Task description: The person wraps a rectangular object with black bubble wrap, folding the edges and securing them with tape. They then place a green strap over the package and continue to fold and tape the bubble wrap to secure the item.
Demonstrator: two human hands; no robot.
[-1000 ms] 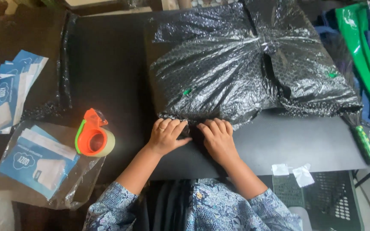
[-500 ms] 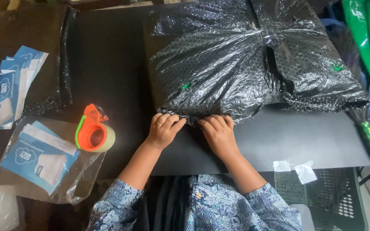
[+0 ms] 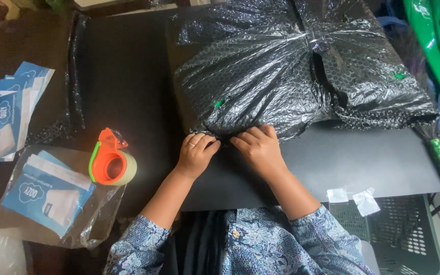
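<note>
One bulky black bubble-wrap parcel (image 3: 291, 71) on dark desk (image 3: 128, 91), long axis left-right, left hand (image 3: 195, 153) and right hand (image 3: 258, 148) grips pinching its near edge, one orange tape dispenser (image 3: 110, 163) left.

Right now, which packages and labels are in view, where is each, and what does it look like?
Bubble-wrapped parcel: table centre, bulky, glossy black; left hand and right hand press its near edge.
Clear bag of sachets: near left, flat, blue and white.
Loose sachets: far left, fanned, blue and white.
Blank label scraps: table's near right edge, small, white.
</note>
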